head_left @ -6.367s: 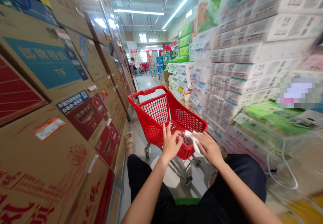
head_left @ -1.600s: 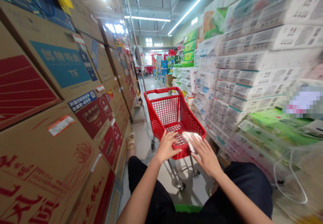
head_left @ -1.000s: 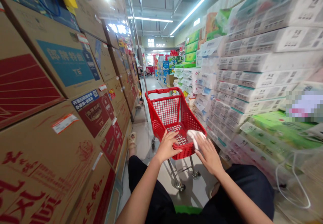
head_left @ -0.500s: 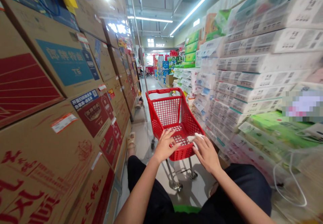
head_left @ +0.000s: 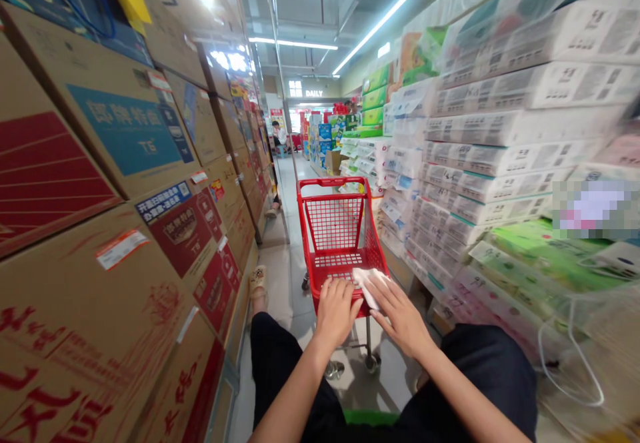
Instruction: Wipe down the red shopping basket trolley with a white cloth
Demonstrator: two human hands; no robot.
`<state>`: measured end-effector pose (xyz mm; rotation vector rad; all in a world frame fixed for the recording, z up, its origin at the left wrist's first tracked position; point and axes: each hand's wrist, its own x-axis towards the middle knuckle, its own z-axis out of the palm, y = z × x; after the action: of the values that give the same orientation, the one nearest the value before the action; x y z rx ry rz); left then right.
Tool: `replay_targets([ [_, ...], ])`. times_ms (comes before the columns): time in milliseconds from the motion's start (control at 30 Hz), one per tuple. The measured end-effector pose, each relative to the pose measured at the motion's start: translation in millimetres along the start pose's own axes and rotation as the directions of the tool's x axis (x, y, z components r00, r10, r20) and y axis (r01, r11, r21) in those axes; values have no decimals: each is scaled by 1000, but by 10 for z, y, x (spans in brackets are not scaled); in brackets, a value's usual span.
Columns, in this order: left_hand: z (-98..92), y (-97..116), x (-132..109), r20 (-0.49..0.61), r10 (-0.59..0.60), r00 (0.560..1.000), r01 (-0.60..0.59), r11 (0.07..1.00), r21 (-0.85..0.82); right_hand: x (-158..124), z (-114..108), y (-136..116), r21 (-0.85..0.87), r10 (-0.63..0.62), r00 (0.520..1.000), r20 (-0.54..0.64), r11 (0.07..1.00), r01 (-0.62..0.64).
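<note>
A red plastic shopping cart (head_left: 335, 226) with a grid basket stands between my knees. My left hand (head_left: 336, 313) lies over its near rim, fingers close together and bent down across the edge, thumb out to the right. Close beside it, my right hand (head_left: 400, 313) presses a crumpled white cloth (head_left: 366, 282), perhaps a tissue, against the right part of the same rim. The cloth sticks out past the fingertips into the basket. No goods show inside the basket; the fingertips of the left hand are partly hidden behind the rim.
Stacked cardboard cartons (head_left: 130, 130) line the left side, with a mirrored panel (head_left: 273, 183) beyond them. Piles of wrapped tissue packs (head_left: 465, 163) rise on the right, green packs (head_left: 520, 250) lower down. A shoe (head_left: 259, 280) rests by the cartons. A person (head_left: 277, 135) sits far off.
The cart has swung round to face straighter along the aisle. My left hand has come down onto its rim, and my right hand with the cloth has moved left, nearer the other hand.
</note>
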<state>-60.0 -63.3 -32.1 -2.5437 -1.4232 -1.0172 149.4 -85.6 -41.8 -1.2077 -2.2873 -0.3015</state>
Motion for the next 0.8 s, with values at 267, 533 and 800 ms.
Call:
replay_targets([
  [267,19,-8,66,47,28,999,-24,996,-89,66,22,336,77,130,991,-15,989,-128],
  [533,27,-48,47,41,38,998,-33,994,-100,-271,62,-33,140,221,975,10,965,-220],
  [800,20,-51,83,63,44,997,-38,996,-80,254,128,256,307,329,942,62,892,-331],
])
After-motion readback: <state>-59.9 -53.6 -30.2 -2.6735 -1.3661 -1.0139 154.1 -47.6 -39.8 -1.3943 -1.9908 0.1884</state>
